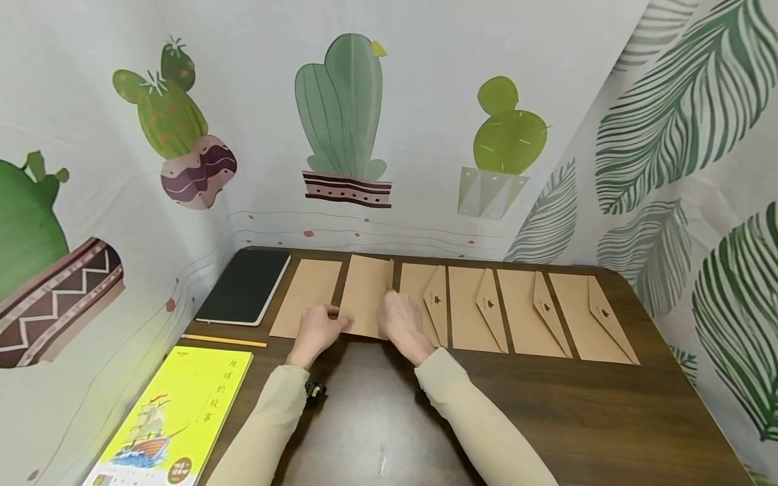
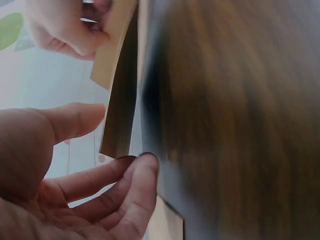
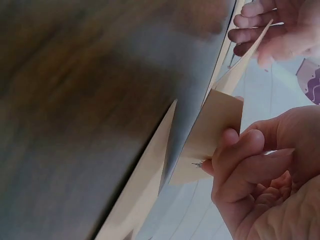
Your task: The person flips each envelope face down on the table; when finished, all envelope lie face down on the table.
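My right hand [image 1: 401,317] pinches the right side of a brown paper envelope [image 1: 365,297], which is lifted and tilted off the table. In the right wrist view its printed flap [image 3: 212,130] is between the thumb and curled fingers. My left hand [image 1: 319,331] is at the envelope's left edge. In the left wrist view the thumb [image 2: 82,120] is on one side of that edge, and the loosely bent fingertips [image 2: 147,167] touch near its corner. Left of it lies another envelope [image 1: 310,290], plain side up.
Several envelopes with pointed flaps and crown prints, the nearest one [image 1: 419,297] among them, lie in a row to the right. A black notebook [image 1: 246,283], a yellow pencil [image 1: 225,340] and a yellow book [image 1: 176,405] are on the left. A printed cloth [image 1: 425,121] hangs behind the table.
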`<action>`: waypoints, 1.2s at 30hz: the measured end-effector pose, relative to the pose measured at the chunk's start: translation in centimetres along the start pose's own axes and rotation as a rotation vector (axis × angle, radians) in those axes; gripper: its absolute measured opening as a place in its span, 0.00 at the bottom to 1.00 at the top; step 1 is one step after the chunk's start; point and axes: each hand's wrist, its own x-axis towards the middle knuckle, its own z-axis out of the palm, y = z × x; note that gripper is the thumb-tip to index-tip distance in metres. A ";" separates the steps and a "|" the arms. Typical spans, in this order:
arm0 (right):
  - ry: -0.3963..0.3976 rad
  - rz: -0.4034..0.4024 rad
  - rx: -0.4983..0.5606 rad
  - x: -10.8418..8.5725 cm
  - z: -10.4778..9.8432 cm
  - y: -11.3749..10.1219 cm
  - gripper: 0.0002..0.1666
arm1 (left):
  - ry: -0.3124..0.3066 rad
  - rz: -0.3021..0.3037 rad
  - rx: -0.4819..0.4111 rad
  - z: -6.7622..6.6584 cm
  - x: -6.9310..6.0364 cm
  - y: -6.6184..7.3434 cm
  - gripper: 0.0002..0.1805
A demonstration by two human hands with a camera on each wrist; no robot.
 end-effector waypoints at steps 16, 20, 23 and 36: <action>-0.062 -0.053 0.034 0.4 2.0 1.8 0.05 | -0.098 -0.174 -0.390 -0.7 0.3 0.0 0.27; -0.066 -0.062 0.105 -1.2 -0.3 0.1 0.12 | -0.114 -0.176 -0.449 -0.8 0.3 0.1 0.27; -0.053 -0.077 0.159 -2.8 -2.8 -1.5 0.13 | -0.122 -0.175 -0.483 -0.8 0.3 0.3 0.26; -0.158 0.100 0.358 -3.1 -3.8 -0.8 0.35 | -0.153 -0.175 -0.632 -1.2 0.3 0.1 0.26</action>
